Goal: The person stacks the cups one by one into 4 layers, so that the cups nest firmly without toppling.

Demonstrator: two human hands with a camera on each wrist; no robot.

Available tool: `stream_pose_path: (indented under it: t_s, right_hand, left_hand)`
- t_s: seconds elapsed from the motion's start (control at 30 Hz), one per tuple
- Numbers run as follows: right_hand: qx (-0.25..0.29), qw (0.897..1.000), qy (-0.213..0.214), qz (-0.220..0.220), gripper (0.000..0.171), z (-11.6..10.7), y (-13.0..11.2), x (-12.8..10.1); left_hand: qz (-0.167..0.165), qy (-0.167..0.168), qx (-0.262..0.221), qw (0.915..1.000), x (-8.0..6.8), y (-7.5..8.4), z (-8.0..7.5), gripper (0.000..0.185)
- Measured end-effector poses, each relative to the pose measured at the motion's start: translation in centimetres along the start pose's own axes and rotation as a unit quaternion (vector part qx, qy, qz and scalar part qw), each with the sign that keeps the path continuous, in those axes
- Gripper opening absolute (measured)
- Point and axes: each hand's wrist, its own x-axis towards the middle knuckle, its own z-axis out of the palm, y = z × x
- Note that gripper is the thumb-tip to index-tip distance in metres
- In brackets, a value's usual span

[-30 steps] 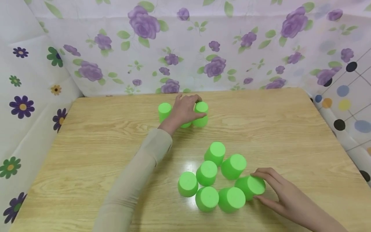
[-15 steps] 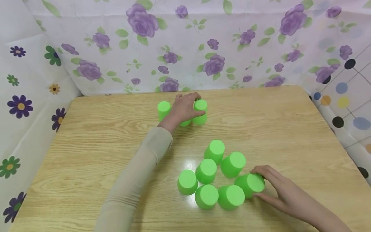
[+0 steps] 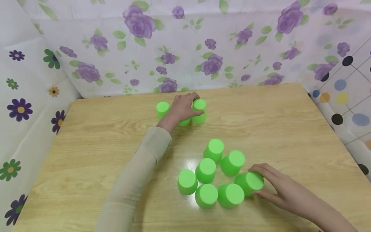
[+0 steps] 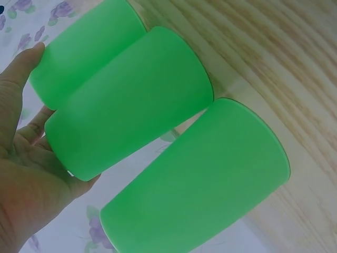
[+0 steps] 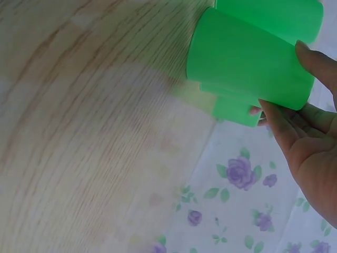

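Observation:
Green plastic cups stand upside down on a wooden table. At the back, three form a row; my left hand (image 3: 183, 108) grips the rightmost cup (image 3: 199, 103), thumb on its near side and fingers behind. That hand covers most of the middle cup (image 3: 184, 123), while the left cup (image 3: 163, 107) stands free of it. The left wrist view shows the thumb on the gripped cup (image 4: 87, 55) near its base. My right hand (image 3: 282, 188) holds the outer right cup (image 3: 250, 183) of a nearer cluster between thumb and fingers, also seen in the right wrist view as the nearest cup (image 5: 247, 60).
Several other upturned cups sit close together beside the held one, among them a front cup (image 3: 206, 195) and a back cup (image 3: 214, 149). The table (image 3: 95, 154) meets a flowered cloth (image 3: 113, 58) at its back edge, with patterned cloths at both sides.
Both hands stay on the same cups, and the cups keep their places. Only the head view has shifted slightly.

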Motion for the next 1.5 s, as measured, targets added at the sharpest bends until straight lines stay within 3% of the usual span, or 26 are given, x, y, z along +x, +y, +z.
stream_pose_path:
  t_s: [0.47, 0.7, 0.8, 0.87, 1.0, 1.07, 1.2, 1.37, 1.5]
  right_hand:
    - [-0.010, 1.000, 0.007, 0.003, 0.063, 0.6, -0.1, 0.3]
    - [-0.010, 1.000, 0.002, 0.020, 0.063, 0.6, -0.1, 0.1]
    - [-0.003, 0.999, -0.006, 0.033, 0.066, 0.7, -0.1, 0.0]
    - [0.019, 0.999, -0.009, 0.031, 0.066, 0.6, 0.0, -0.1]
    - [0.046, 0.999, -0.020, -0.001, 0.064, -0.2, 0.3, 0.0]
    - [0.049, 0.998, -0.029, -0.022, 0.063, -1.2, 0.3, 0.4]
    - [0.037, 0.998, -0.034, -0.044, 0.067, -3.8, 0.3, 1.7]
    - [0.033, 0.997, 0.002, -0.071, 0.073, -6.9, 0.8, 3.9]
    - [0.052, 0.996, 0.027, -0.063, 0.072, -8.2, 2.5, 6.2]
  left_hand:
    - [-0.017, 0.003, 0.014, 0.9998, -0.8, -0.9, 0.0, 0.062]
    - [0.002, 0.045, 0.037, 0.9983, -2.8, -0.8, -1.0, 0.065]
    - [0.032, 0.079, 0.005, 0.9963, -4.4, -0.3, -1.6, 0.060]
    - [0.059, 0.096, -0.048, 0.9925, -5.7, 0.1, -1.7, 0.056]
    - [0.106, 0.111, -0.159, 0.9753, -8.6, 1.1, -1.7, 0.053]
    - [0.111, 0.113, -0.192, 0.9686, -10.2, 1.6, -1.6, 0.053]
    - [0.081, 0.114, -0.227, 0.9639, -13.7, 2.8, -1.4, 0.053]
    - [0.020, 0.084, -0.290, 0.9530, -18.0, 4.2, -0.6, 0.047]
    - [0.009, 0.068, -0.308, 0.9489, -20.5, 4.8, 0.2, 0.045]
